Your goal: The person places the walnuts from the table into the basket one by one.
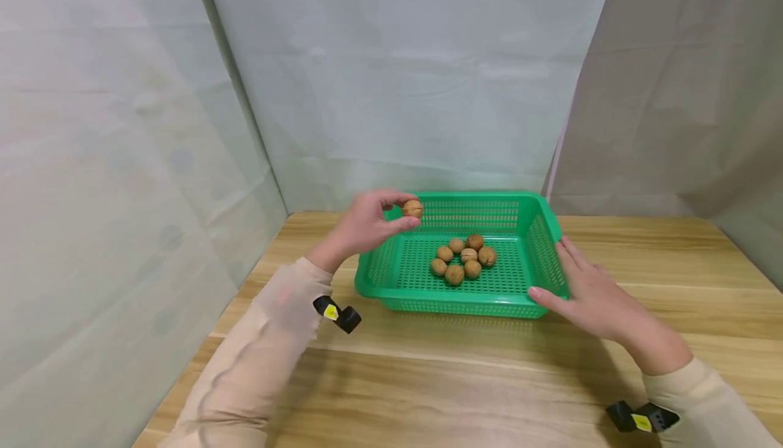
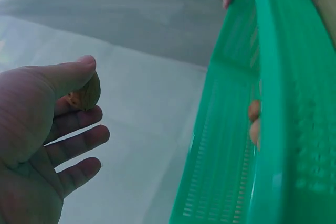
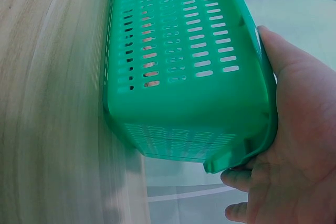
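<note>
Pinching a walnut (image 1: 412, 208) above the basket's (image 1: 471, 306) far-left corner, the left hand (image 1: 367, 224) is hovering; seven nuts (image 1: 463, 259) are lying inside. Left wrist: thumb and fingers (image 2: 73, 124) are clasping it. Right wrist: the right hand (image 3: 294, 145), fingers straight, is pressing the basket's side.

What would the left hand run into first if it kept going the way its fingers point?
Probably nothing at once. The left hand pinches a walnut above the near-left corner of the green basket; its fingers point across the open basket, above the walnuts inside. Its far wall might come first; depth is unclear.
</note>
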The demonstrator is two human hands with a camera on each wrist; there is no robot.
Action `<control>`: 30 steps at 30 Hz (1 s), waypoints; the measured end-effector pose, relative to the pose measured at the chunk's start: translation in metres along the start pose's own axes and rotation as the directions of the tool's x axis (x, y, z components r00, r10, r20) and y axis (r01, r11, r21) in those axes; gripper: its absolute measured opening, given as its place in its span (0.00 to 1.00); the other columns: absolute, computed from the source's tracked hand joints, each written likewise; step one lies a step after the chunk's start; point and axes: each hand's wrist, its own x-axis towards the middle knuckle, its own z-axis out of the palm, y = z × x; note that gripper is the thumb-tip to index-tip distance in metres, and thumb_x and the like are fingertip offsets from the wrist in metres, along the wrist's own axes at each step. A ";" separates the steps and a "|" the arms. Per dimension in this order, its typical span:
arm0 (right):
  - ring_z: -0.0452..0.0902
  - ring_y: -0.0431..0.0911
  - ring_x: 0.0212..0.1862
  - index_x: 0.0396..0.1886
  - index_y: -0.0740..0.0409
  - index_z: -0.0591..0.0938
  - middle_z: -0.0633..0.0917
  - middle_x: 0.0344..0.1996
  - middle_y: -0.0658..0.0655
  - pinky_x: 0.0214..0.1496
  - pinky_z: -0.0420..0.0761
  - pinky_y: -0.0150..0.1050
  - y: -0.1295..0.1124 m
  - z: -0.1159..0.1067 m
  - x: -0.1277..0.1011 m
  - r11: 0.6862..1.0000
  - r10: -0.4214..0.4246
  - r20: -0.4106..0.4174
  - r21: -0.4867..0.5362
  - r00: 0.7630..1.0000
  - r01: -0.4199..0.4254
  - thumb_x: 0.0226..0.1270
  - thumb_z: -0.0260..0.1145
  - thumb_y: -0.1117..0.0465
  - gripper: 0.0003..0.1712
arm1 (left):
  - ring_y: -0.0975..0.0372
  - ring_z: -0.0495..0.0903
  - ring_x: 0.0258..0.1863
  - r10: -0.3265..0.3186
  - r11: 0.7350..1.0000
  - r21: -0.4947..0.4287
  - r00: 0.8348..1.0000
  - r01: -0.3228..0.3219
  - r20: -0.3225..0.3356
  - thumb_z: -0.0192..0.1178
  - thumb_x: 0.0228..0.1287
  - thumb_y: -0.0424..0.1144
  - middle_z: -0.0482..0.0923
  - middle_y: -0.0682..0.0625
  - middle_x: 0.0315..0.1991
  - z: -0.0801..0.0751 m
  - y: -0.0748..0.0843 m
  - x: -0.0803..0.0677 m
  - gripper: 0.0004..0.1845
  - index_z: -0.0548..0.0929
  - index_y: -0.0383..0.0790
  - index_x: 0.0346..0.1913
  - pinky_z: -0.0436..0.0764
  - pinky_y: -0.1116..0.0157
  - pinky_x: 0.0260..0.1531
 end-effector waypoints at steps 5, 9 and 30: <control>0.41 0.70 0.72 0.75 0.67 0.37 0.37 0.75 0.67 0.62 0.46 0.74 0.001 0.001 0.000 1.000 0.005 0.001 -0.002 1.000 -0.005 0.66 0.54 0.31 0.61 | 0.63 0.78 0.45 -0.100 0.994 -0.037 0.994 0.101 0.043 0.64 0.64 0.46 0.81 0.52 0.44 0.000 -0.016 0.031 0.20 0.82 0.41 0.56 0.77 0.61 0.48; 0.42 0.70 0.71 0.75 0.67 0.37 0.37 0.75 0.66 0.62 0.47 0.74 0.001 0.002 0.000 1.000 0.006 -0.001 -0.007 1.000 -0.006 0.65 0.53 0.30 0.61 | 0.63 0.78 0.43 -0.168 0.985 -0.036 0.984 0.170 0.059 0.63 0.64 0.48 0.81 0.52 0.44 0.001 -0.027 0.056 0.21 0.81 0.43 0.57 0.79 0.63 0.42; 0.42 0.72 0.71 0.76 0.66 0.36 0.38 0.75 0.66 0.62 0.49 0.73 -0.001 -0.001 -0.006 1.000 0.006 -0.001 -0.006 1.000 -0.006 0.66 0.54 0.31 0.60 | 0.59 0.74 0.57 -0.262 0.962 0.088 0.965 0.260 0.012 0.64 0.63 0.50 0.77 0.52 0.59 0.056 -0.084 0.092 0.26 0.78 0.45 0.62 0.75 0.59 0.54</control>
